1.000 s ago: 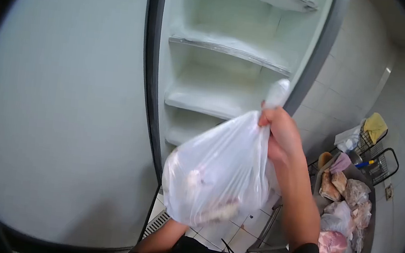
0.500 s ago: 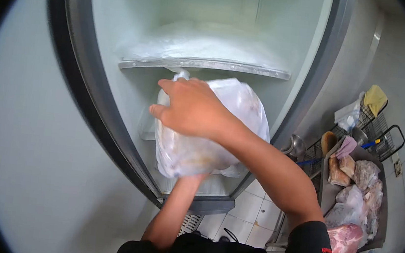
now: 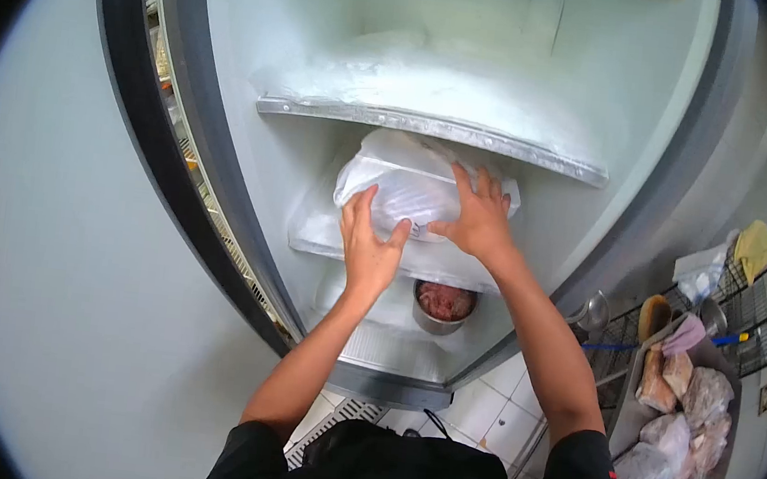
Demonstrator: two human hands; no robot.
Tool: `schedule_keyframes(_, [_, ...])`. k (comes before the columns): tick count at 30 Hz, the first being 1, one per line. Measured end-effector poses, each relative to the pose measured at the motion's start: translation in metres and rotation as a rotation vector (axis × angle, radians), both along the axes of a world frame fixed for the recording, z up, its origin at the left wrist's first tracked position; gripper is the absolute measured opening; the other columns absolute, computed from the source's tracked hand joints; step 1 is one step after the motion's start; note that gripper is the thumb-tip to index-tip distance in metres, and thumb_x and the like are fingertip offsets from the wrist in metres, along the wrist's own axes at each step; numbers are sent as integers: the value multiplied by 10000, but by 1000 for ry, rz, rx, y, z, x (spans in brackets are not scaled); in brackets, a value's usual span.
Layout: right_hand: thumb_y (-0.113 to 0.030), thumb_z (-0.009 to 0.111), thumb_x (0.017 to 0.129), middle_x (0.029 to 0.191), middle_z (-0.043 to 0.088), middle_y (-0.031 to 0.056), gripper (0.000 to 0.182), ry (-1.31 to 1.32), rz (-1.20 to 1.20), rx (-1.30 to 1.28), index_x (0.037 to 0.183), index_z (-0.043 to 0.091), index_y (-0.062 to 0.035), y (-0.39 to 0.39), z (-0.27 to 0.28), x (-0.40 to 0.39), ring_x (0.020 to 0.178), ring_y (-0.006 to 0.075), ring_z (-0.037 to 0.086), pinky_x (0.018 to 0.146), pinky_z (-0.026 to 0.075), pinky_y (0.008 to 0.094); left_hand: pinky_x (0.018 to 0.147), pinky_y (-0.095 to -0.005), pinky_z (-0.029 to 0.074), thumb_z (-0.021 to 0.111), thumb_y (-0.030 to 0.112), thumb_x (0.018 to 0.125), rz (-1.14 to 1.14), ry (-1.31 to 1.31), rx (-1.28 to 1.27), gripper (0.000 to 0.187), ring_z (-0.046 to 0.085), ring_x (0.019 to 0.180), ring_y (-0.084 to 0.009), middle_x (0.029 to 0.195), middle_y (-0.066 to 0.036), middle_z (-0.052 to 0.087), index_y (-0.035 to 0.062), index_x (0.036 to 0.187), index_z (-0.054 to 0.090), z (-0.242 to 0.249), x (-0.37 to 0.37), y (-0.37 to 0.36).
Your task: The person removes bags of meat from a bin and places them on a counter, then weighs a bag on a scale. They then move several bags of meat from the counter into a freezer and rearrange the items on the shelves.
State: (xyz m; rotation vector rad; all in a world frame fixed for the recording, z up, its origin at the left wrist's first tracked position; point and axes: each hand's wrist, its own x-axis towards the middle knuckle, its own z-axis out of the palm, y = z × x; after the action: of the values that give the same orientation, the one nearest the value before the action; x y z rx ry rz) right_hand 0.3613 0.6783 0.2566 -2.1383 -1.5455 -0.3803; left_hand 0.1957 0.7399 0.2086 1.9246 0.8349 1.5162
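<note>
A white plastic bag [image 3: 393,189], its contents not clear through the film, lies on the frosted middle shelf [image 3: 309,232] of an upright freezer. My left hand [image 3: 370,252] is at the bag's front left, fingers up and thumb apart. Across from it, my right hand [image 3: 482,217] has its fingers spread over the bag's right side. Both hands are open and appear to touch the bag without wrapping round it. Below that shelf stands a metal pot [image 3: 440,320] with red meat [image 3: 445,300] in it.
Thick frost covers the upper shelf [image 3: 433,128]. The freezer door frame [image 3: 190,140] curves along the left. To the right, a sink [image 3: 633,397] holds several bagged pieces of meat [image 3: 661,442], beside a wire rack [image 3: 751,302] with a yellow cloth [image 3: 755,249].
The bag has gone from between my hands, in front of the shelves, onto the middle shelf. My left hand has come out from beneath it. The pot of meat is now visible.
</note>
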Motion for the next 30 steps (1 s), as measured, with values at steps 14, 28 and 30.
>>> schedule_keyframes(14, [-195,708,661,1398,443,190,821,-181,232,-13,1423,404,-162,73,25,10,1280,380,427,1064,337,510,609,-501,466,630,203,862,187,132,127,222,632,675,-430,717,-226,646,18,971,573,41,51,76])
schedule_keyframes(28, [-164,689,693,1136,612,156,648,-218,349,229,1315,512,-132,76,14,-3,986,370,624,901,486,484,595,-494,473,627,199,872,-50,-46,253,184,626,666,-423,682,-196,632,29,887,557,36,45,85])
schedule_keyframes(30, [-156,681,698,1109,622,162,598,-221,243,267,1276,538,-99,87,5,0,963,383,627,876,495,478,594,-487,475,650,222,862,-81,-3,233,216,629,669,-418,701,-193,637,29,885,557,38,41,86])
